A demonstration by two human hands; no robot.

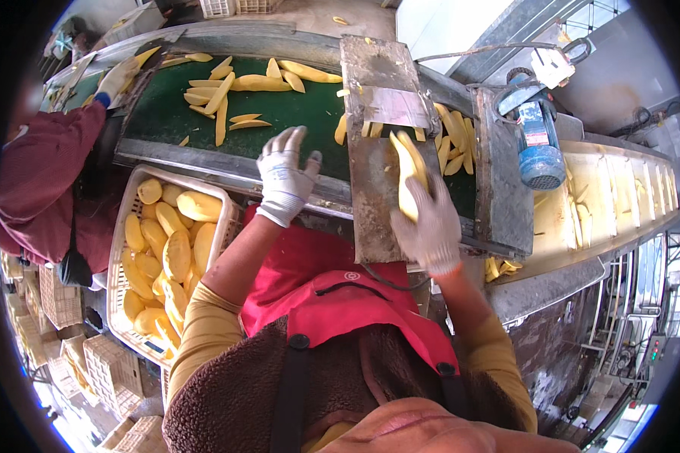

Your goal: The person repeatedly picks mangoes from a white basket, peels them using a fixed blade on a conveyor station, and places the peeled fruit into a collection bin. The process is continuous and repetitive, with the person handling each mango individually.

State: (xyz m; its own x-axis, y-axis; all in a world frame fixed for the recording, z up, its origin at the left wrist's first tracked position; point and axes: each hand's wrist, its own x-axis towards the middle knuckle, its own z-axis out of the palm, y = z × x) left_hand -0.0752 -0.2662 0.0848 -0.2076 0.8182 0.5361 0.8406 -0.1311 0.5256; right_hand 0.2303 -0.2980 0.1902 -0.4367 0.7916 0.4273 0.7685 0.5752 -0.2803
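My gloved right hand (430,229) grips a long peeled yellow piece of produce (409,181), slightly blurred, over a worn board (368,215) that crosses the green conveyor belt (170,107). My gloved left hand (288,170) holds nothing; its fingers are spread over the near edge of the belt. Cut yellow slices (221,96) lie on the belt beyond it. More slices (456,136) lie on the belt to the right of the board. A metal plate (394,106) is fixed on the board's far part, with slices partly hidden below it.
A plastic crate (126,192) full of peeled yellow produce stands at my left. A co-worker in a maroon top (51,175) works at far left. A blue motor (538,147) sits at the right, before a ribbed conveyor (623,198). Stacked crates (110,368) stand lower left.
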